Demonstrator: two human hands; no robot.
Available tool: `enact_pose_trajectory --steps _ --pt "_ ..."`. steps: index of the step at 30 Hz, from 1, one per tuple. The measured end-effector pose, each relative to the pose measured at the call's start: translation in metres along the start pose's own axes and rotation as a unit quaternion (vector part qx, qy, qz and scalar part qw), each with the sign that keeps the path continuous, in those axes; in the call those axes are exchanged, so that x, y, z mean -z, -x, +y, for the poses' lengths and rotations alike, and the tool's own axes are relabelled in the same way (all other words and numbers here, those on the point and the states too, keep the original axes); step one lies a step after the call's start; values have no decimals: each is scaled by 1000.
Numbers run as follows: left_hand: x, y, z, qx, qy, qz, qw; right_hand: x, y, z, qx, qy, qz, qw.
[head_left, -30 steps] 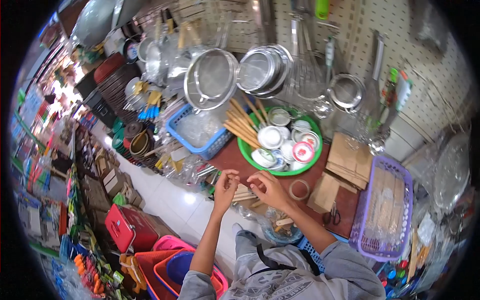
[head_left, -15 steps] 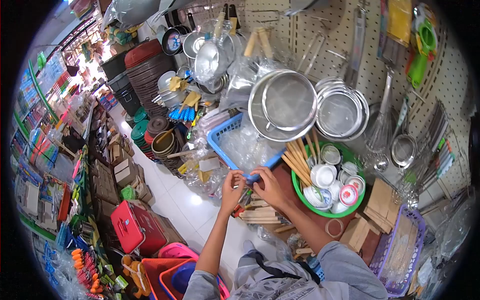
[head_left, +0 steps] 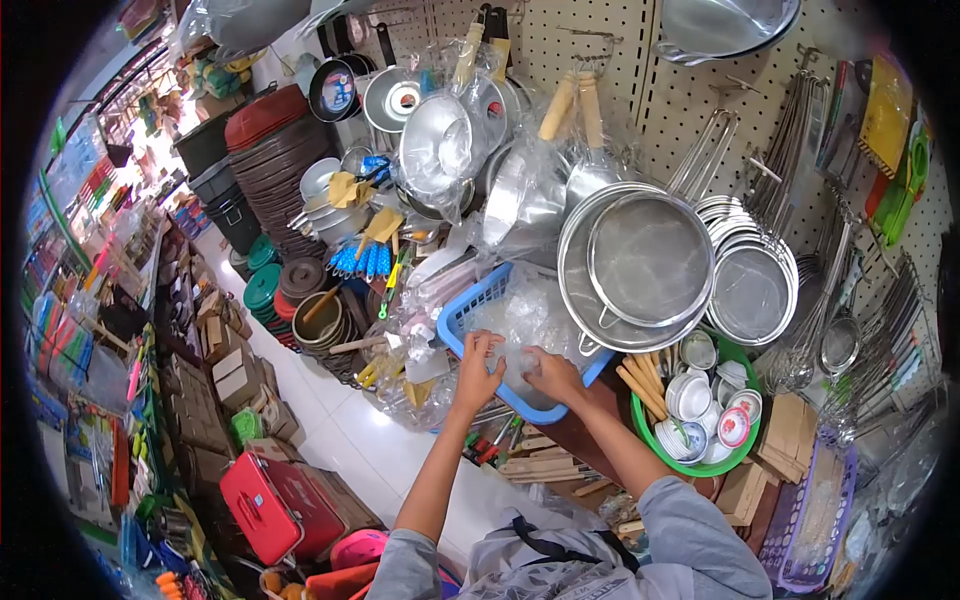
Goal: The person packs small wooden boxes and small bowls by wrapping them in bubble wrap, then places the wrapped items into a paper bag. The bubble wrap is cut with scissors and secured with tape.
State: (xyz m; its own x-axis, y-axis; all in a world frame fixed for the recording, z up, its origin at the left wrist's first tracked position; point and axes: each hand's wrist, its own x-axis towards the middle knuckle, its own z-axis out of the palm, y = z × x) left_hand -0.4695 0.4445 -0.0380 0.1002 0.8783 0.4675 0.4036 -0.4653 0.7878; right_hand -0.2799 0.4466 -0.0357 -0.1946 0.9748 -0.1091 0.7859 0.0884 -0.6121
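Note:
A blue plastic basket (head_left: 540, 412) with slotted sides holds crumpled clear plastic (head_left: 515, 308). My left hand (head_left: 478, 372) is over its left front side, fingers bent and apart from the thumb, with no firm hold visible. Inside the front of the basket, my right hand (head_left: 555, 378) has its fingertips drawn together on the clear plastic. Clear material fills the gap between both hands. Large round strainers (head_left: 650, 258) hang just beyond the right hand and cover the basket's right back corner.
A green basin (head_left: 640, 415) of small bowls and wooden-handled tools stands to the right, near a purple basket (head_left: 800, 582). Pans (head_left: 435, 145) hang on the pegboard ahead. Stacked pots (head_left: 285, 170) and a red case (head_left: 265, 510) are on the left.
Both hands have moved from the basket's front rim to over and inside it, onto the clear plastic. The camera view has shifted, so the basket and strainers appear lower and farther right.

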Motion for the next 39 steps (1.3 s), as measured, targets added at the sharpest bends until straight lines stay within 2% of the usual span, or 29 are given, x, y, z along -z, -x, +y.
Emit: enact_pose_trajectory --steps 2,5,6,8,9,12,15,18,23,26,27,29,33,37,39 --pt "6 -12 0 34 -31 -35 998 13 8 -12 -13 -63 -5 998" --pt "16 -28 5 62 -61 -69 994 -5 -4 14 115 -190 121 967" --pt "18 -32 3 68 -70 -76 992 -3 -5 14 124 -199 140 962" --pt "13 -38 -16 32 -81 -54 995 -2 -3 13 139 -218 176 950" --pt "12 -42 -20 14 -87 -42 995 0 -2 11 117 -231 169 951" --pt "18 -51 -28 114 -124 -179 969 6 0 7 69 -264 156 949" --pt "24 -54 -20 206 102 -168 958 7 0 10 66 -271 160 947" --pt "33 -59 -6 258 161 -192 933 9 4 8 94 -254 173 947" --pt "39 -60 -22 292 276 -182 897 18 10 -11 194 -233 220 927" --pt "47 -57 -34 329 332 -131 874 17 11 -5 200 -263 177 927" --pt "49 -56 -37 342 345 -108 867 10 9 6 158 -259 168 938" --pt "57 -55 -15 350 380 -79 852 -10 6 30 73 -249 150 954" --pt "63 -42 -23 348 437 -36 828 -4 6 19 22 -368 166 915" --pt "65 -25 -21 312 476 -40 821 2 2 19 122 -386 152 902" --pt "64 -15 -5 312 485 -36 816 2 3 14 132 -423 164 881"
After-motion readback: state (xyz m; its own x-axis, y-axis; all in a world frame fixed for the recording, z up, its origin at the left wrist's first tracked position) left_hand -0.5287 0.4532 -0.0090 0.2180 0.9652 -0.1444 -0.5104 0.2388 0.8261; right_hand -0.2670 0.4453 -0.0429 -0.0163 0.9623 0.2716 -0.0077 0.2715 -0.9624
